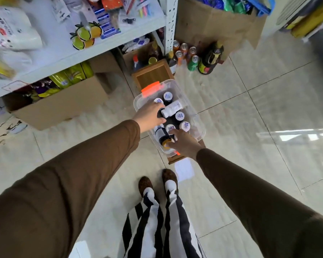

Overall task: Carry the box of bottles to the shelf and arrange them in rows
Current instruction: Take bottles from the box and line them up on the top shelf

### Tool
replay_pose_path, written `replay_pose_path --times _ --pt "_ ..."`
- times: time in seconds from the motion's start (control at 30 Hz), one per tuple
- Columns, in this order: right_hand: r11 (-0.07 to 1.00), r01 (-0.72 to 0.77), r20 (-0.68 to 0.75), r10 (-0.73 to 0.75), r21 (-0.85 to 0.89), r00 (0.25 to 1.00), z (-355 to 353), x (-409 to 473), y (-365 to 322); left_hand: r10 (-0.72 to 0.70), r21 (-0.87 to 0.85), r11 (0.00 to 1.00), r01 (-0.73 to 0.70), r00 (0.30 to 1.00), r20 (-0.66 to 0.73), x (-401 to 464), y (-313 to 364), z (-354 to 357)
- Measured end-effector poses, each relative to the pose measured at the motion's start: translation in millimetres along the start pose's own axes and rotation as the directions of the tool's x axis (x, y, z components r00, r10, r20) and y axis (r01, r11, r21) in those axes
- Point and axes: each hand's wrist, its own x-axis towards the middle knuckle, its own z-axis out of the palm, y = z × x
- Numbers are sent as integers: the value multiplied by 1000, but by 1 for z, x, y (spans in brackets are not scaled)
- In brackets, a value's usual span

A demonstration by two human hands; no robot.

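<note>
A clear plastic box (198, 116) with orange latches rests on a low wooden stand on the floor in front of me. Inside it are several dark bottles with white caps, some upright, some lying down. My left hand (150, 114) reaches into the box and grips a lying bottle with a white label (171, 108). My right hand (184, 143) is at the box's near end, fingers closed on a lying dark bottle with a yellow cap (163, 136). The white metal shelf (86, 51) stands to the upper left.
Cardboard boxes (60, 107) of packets sit under the shelf. Drink cans and dark bottles (192, 56) stand on the floor beyond the stand, beside a large brown carton (218, 23). My feet (157, 181) are just behind the box on the tiled floor.
</note>
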Motion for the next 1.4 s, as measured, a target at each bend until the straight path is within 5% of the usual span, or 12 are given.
replay_pose_path --times 0.6,0.97,1.2,1.4 --pt "986 -1 26 -3 169 1000 15 34 3 -3 122 992 2 1000 2 82 -17 48" --pt "973 -41 -160 79 226 984 -65 -18 -33 -94 -235 967 99 995 32 9 -9 -62" --pt "964 248 -232 -221 94 947 -152 -86 -127 -125 -182 979 93 977 -175 -96 8 -194" --pt "888 438 -288 -459 -140 840 -205 -145 -239 -189 -248 964 97 904 -383 -207 3 -290"
